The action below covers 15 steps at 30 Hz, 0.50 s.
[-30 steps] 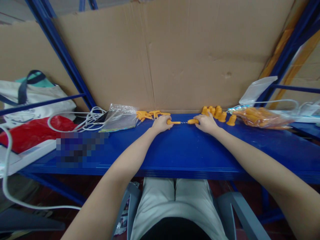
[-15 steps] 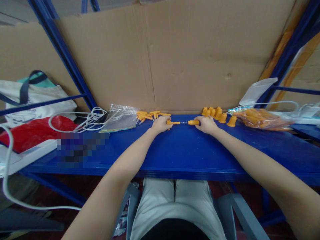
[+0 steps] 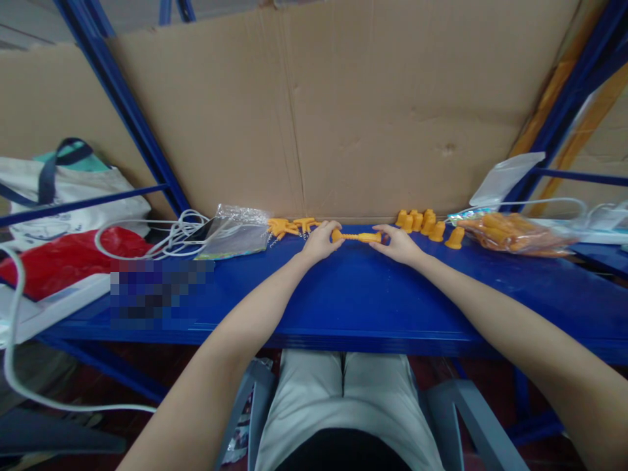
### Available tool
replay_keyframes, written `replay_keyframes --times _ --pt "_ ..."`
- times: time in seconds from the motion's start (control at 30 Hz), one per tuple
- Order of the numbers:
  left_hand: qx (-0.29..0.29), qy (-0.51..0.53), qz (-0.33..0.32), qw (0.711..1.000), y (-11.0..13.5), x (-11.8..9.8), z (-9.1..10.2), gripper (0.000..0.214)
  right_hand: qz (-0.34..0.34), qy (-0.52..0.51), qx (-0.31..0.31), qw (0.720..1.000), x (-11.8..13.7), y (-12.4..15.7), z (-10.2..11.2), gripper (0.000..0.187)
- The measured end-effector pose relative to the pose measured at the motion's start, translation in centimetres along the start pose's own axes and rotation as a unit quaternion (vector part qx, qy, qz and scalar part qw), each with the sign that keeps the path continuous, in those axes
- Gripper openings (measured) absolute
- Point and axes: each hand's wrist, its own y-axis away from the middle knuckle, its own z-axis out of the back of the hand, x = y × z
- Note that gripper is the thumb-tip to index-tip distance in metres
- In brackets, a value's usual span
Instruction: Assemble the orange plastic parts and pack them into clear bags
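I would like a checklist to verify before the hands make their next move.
1. Left hand's grip on the orange threaded shaft: ok.
2. Right hand's grip at the end of the orange sleeve: ok.
3. Shaft and sleeve in line: ok.
4. Whether the shaft has entered the sleeve: cannot tell.
5. Bell-shaped orange pieces apart from right hand: ok.
6. Left hand apart from orange T-handled corkscrews: cannot tell, they overlap.

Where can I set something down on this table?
The blue table is bare between the left hand, right hand and front edge, and between right forearm and bagged orange parts. Crowded: back left, orange pieces and clear bag; back right, orange caps.
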Motion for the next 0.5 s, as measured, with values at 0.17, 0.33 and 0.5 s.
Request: replay_keyframes --times 0.17,0.33,0.5 --pt "-0.012 0.006 0.002 1.0 0.1 -0.5 0.1 0.024 -0.1 -0.149 0.008 0.984 -0.2 -0.2 -0.8 0.053" --pt "0.014 -0.043 0.026 0.999 0.4 -0.8 0.4 0.023 -0.188 -0.303 0.064 0.932 -0.1 -0.4 -0.7 0.056" --pt "0.031 -0.068 0.042 0.996 0.4 -0.9 0.9 0.021 -0.213 -0.368 0.07 0.902 0.4 -0.3 0.1 0.031"
